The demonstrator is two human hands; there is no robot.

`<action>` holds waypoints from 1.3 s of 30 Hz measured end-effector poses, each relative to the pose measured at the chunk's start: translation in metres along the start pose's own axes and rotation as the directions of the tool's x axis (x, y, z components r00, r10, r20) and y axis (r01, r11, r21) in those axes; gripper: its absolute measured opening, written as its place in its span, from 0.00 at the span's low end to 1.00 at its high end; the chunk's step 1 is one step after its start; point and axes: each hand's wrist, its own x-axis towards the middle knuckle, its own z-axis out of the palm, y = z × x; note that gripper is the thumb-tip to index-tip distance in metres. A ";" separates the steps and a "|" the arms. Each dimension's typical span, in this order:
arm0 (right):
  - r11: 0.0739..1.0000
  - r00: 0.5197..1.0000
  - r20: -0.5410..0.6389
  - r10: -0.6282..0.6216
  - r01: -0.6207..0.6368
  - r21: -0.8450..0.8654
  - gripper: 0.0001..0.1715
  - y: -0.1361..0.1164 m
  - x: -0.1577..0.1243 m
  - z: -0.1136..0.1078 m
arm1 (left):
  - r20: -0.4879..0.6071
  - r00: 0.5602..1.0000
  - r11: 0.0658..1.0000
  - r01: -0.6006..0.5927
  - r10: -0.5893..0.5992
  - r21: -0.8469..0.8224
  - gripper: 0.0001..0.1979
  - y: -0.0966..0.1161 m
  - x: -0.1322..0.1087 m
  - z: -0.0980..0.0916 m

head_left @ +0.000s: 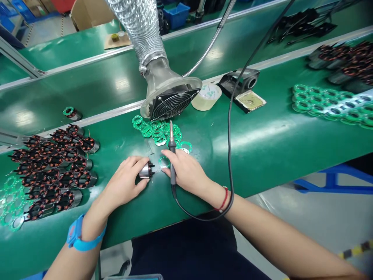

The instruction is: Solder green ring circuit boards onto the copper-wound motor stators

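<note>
Green bench (262, 155), L hand (125, 182) on silver stator (145, 170), blk pins

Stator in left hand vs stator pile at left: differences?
The held stator lies alone, gripped by the left hand; the stator pile is packed together, untouched. The held stator shows mostly metal shell; the stator pile shows copper windings. Shared: silvery cylindrical bodies.

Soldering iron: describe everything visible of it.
The soldering iron is slim, with a black handle and a grey metal tip. It is held in the right hand, threaded between the fingers, tip pointing away from the person over green ring boards. A black cord leaves its rear, loops under the wrist and climbs out of frame.
</note>
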 end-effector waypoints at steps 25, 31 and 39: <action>0.669 0.849 -0.176 0.499 -0.248 0.700 0.06 0.010 -0.067 -0.014 | -0.218 0.976 0.990 -0.034 0.004 -0.135 0.21 0.012 0.012 0.026; 0.627 0.836 -0.140 0.530 -0.275 0.728 0.07 0.010 -0.068 -0.013 | -0.225 0.974 0.993 -0.024 -0.003 -0.118 0.22 0.012 0.012 0.026; 0.604 0.828 -0.137 0.543 -0.271 0.750 0.07 0.009 -0.068 -0.013 | -0.220 0.976 0.994 -0.013 -0.012 -0.109 0.21 0.014 0.013 0.028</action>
